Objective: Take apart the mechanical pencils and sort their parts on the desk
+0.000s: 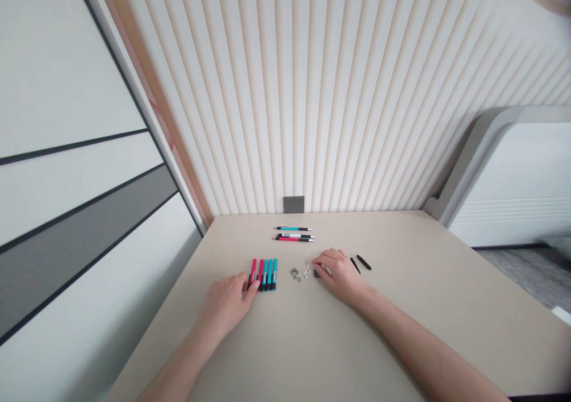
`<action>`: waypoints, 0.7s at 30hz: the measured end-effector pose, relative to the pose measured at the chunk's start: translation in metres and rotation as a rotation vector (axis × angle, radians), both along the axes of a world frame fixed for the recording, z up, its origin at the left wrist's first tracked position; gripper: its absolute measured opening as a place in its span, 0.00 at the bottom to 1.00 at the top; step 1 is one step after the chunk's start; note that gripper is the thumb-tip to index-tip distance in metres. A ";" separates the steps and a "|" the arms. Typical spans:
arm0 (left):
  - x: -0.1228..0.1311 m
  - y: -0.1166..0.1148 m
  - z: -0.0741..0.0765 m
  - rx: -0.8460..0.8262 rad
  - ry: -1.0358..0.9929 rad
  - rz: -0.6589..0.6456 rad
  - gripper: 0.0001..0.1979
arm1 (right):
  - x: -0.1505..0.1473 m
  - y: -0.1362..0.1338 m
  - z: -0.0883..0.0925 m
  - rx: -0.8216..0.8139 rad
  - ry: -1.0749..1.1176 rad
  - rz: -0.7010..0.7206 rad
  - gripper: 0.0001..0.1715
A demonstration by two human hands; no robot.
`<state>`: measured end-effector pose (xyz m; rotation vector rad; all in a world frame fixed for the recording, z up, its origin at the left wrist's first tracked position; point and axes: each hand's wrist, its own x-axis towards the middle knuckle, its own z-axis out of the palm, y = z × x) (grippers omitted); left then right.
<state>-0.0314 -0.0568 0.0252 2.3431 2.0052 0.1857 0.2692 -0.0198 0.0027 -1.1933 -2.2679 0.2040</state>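
**Left hand** [227, 304]: fingers loosely curled, not spread. Fingertips [253, 285] touch the near end of the row of five pen barrels [264, 275]; a pinch cannot be confirmed. Row: two pink barrels on the left, three teal on the right, side by side on the table [401, 330], long axes running near to far.

**Right hand** [339, 275]: fingers pressed together and bent down, tips pointing left. A dark piece [316, 273] lies at the fingertips, and a small pale piece [327, 269] shows under the fingers. Cannot tell whether either is pinched.

**Outward from the hands:** a cluster of small clear and grey pen parts [300, 273] lies between the right hand and the row, just left of the fingertips. Two black pen tubes [359, 264] lie slanted just right of the right hand. Farther off, three assembled pens [293, 234] lie crosswise, well apart from both hands. Beyond them, a grey wall socket [293, 204] is set in the ribbed wall panel [339, 104].
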 end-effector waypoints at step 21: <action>-0.018 0.007 -0.005 -0.043 -0.331 -0.265 0.13 | 0.001 0.000 -0.002 -0.005 -0.029 -0.014 0.11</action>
